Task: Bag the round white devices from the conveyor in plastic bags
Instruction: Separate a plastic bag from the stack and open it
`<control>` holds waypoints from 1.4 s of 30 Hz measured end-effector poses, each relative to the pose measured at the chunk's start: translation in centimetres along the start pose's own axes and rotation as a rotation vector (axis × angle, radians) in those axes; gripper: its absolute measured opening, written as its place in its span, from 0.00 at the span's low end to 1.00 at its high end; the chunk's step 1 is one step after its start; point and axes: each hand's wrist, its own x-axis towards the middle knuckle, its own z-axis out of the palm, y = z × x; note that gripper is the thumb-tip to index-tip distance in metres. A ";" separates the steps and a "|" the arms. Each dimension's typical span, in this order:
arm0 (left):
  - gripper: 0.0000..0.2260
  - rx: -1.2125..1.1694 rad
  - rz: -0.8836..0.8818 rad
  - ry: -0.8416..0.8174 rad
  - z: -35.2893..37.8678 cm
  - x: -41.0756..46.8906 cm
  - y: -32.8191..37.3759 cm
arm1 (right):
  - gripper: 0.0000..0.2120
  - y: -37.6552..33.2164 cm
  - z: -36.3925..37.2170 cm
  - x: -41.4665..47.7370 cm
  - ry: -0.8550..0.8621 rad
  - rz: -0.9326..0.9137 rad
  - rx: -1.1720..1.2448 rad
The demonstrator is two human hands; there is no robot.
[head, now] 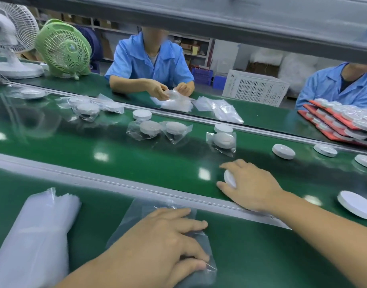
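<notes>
White plastic shows inside your right hand (251, 183): its grip is curled round one round white device (229, 179), which sits on the green conveyor (137, 154) close to the near rail and seems tipped up on its edge. Your left hand (163, 240) lies with fairly straight fingers pressing a clear plastic bag (147, 212) flat on the worktop (261, 256), its grip apart and clasping nothing. Lift the device clear of the rail before you swing it across. The bag's mouth likely needs opening first, so rub the two layers apart with your left fingers. Then feed the device in edge-first so the film does not snag.
</notes>
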 end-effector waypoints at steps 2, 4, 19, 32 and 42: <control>0.09 -0.004 -0.011 0.020 0.3 -0.2 0.1 | 0.23 1.5 -0.4 -2.4 0.083 0.042 0.062; 0.09 0.013 -0.021 0.061 0.3 -0.2 0.3 | 0.17 2.3 -1.2 -4.1 0.165 0.115 0.351; 0.12 -0.235 -0.116 -0.073 -0.5 -0.2 -0.5 | 0.14 -3.7 -1.5 -16.2 0.529 -0.350 0.821; 0.13 -0.900 -0.322 0.121 -1.1 0.4 2.4 | 0.09 -5.3 -2.2 -15.7 0.784 -0.570 0.756; 0.26 -0.638 -0.111 0.230 -0.1 0.6 4.5 | 0.23 -7.9 -3.9 -15.9 0.536 0.008 1.591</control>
